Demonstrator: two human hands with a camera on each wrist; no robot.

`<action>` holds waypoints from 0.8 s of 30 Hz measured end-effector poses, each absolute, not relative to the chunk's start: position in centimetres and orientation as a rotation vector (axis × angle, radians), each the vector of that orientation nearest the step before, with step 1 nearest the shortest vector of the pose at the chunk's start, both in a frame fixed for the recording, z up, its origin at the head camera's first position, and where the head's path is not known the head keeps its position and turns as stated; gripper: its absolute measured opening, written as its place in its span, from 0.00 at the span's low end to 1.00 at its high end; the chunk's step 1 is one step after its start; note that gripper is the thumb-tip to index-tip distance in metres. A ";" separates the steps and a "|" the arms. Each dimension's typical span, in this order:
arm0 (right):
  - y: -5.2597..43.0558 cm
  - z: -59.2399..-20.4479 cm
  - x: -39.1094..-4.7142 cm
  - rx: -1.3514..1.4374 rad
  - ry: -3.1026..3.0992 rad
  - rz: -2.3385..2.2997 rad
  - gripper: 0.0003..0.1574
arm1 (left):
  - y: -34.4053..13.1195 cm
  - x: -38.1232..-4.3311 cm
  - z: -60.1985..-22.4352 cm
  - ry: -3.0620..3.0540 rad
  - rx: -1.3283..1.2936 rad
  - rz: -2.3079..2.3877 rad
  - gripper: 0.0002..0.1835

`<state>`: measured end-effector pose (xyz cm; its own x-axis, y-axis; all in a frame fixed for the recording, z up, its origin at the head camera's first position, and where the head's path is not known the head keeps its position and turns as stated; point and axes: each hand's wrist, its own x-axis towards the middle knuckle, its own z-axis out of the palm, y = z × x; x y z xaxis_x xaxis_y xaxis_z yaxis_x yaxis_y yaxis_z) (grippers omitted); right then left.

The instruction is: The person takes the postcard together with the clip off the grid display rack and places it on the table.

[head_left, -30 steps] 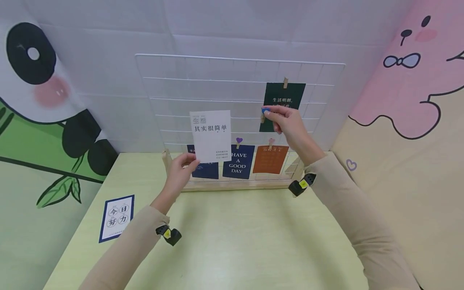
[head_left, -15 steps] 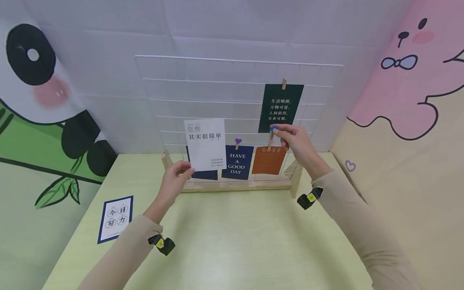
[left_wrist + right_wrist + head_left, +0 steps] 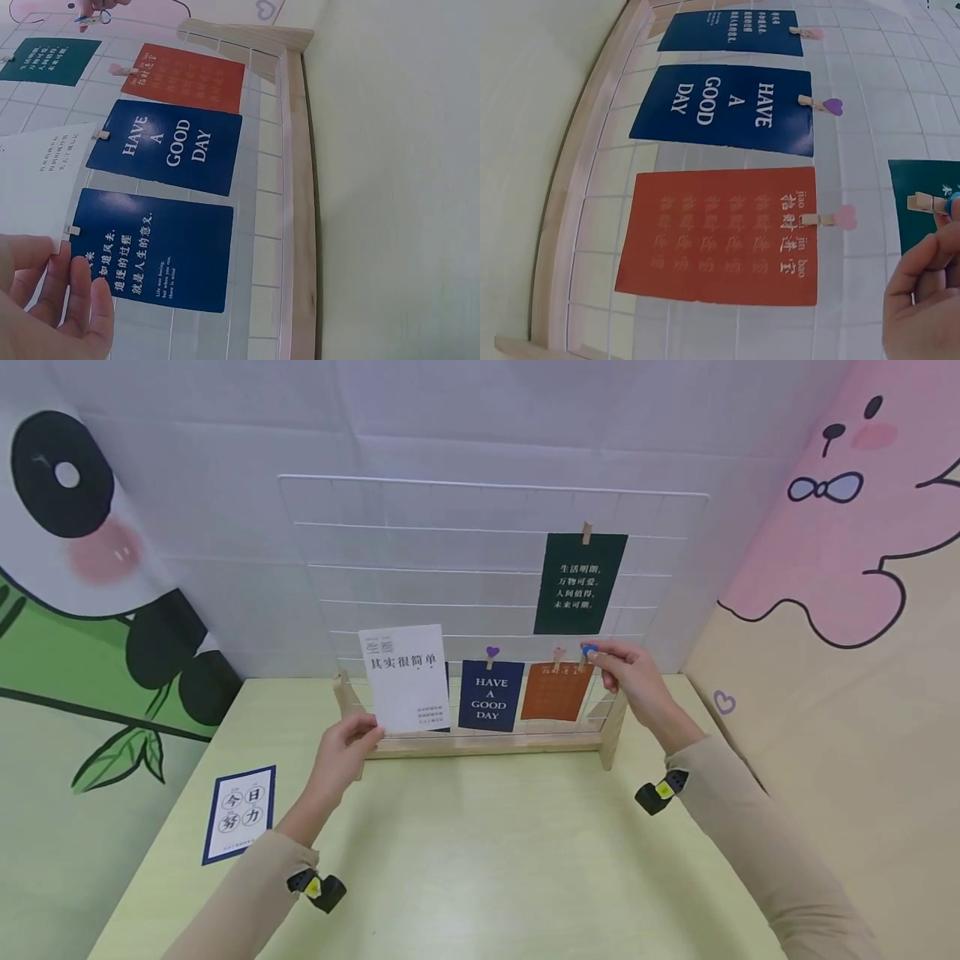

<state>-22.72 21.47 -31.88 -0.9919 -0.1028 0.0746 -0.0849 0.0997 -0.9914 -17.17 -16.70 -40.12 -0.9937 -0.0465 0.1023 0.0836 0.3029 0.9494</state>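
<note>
white rectangular paper card with black print [image 3: 405, 681]: upright, slightly tilted, in front of the grid; left hand [image 3: 337, 764] at its lower left corner, pinching it between thumb and fingers.

small pale wooden clothespin with blue ornament [image 3: 928, 203]: pinched in the right hand [image 3: 633, 681], well apart from the white card; in the head view just beside the upper right corner of the orange-red rectangular card [image 3: 557, 693]; contact cannot be told.

navy card lettered "have a good day" [image 3: 491, 697]: left of the orange-red card, clipped under a purple heart clothespin [image 3: 822, 105].

second navy card with white print [image 3: 157, 251]: largely behind the white card in the head view.

dark green card [image 3: 580, 585]: higher up, under a plain wooden clothespin [image 3: 587, 533].

white wire grid [image 3: 450, 483]: bears the clipped cards; pale wooden base [image 3: 480, 746] below.

blue-bordered white card [image 3: 238, 814]: flat on the pale yellow-green worktop [image 3: 480, 860], near the left sleeve.
</note>
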 end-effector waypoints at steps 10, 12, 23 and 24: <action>23.5 -32.2 -22.9 -0.159 2.327 -2.053 0.24 | -19.6 -15.1 -41.7 -2.442 0.012 -1.827 0.16; 24.2 -32.7 -22.8 -0.183 2.348 -2.014 0.25 | -20.2 -14.6 -42.1 -2.440 0.009 -1.843 0.16; 28.4 -35.8 -21.4 -0.170 2.445 -1.804 0.26 | -25.8 -14.1 -48.6 -2.417 0.078 -1.934 0.20; 28.8 -36.2 -21.2 -0.165 2.453 -1.779 0.26 | -26.6 -14.4 -49.9 -2.421 0.101 -1.936 0.19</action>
<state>-21.16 28.82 -36.21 -0.9884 -0.1504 -0.0227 -0.0252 0.3088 -0.9508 -14.39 -26.64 -49.89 -0.9971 -0.0760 -0.0094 -0.0259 0.2186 0.9755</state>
